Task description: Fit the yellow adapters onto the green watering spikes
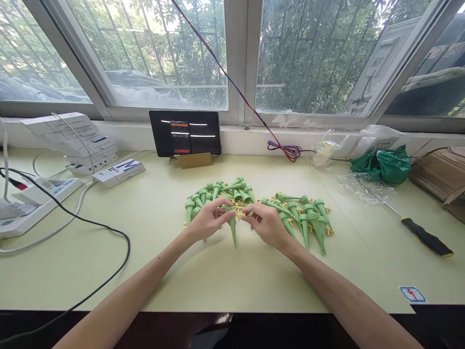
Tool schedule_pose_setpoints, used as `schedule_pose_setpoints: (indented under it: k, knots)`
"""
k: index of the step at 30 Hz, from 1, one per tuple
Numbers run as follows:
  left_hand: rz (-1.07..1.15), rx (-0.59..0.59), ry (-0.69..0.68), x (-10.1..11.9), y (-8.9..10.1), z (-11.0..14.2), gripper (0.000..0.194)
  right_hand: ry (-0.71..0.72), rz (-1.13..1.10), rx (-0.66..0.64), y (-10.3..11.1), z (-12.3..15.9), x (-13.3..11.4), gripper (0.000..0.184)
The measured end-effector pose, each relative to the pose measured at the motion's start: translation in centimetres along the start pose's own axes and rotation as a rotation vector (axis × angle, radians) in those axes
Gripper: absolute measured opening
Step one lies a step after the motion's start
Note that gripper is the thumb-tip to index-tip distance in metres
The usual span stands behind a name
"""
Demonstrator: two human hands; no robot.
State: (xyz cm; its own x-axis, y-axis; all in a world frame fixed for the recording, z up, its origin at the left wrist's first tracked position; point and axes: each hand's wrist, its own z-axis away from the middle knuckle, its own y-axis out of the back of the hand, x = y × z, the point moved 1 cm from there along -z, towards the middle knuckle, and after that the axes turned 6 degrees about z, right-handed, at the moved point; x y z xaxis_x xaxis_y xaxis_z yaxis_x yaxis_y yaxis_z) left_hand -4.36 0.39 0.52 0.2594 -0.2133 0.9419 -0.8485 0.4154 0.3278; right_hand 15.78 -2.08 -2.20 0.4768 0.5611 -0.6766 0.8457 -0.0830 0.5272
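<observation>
Windows (301, 58) back a pale table (232, 288); left hand (207, 219) grips a green spike (233, 233) between thumb and fingers, tip toward six o'clock; right hand (269, 224), at three o'clock, pinches a yellow piece (240, 214); white boxes (87, 145) sit at ten, piled spikes (238, 185) crowd twelve, more spikes (314, 218) and a screwdriver (426, 236) at three.

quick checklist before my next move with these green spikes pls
1. Spike gripped: ok, the left hand holds one green spike.
2. Yellow piece ready: ok, the right hand pinches a small yellow piece beside it.
3. Spike tip direction: ok, pointing down in the picture.
4. Yellow piece joined to the spike: cannot tell, too small to make out.
5. Screwdriver away from both hands: ok, lying at the table's right side.
</observation>
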Motion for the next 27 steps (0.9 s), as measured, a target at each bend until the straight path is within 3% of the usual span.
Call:
schedule_pose_setpoints:
  k: [27]
  knots:
    - [0.289, -0.026, 0.027, -0.9, -0.2, -0.2, 0.032, -0.015, 0.006, -0.095, -0.1, 0.0, -0.3, 0.019]
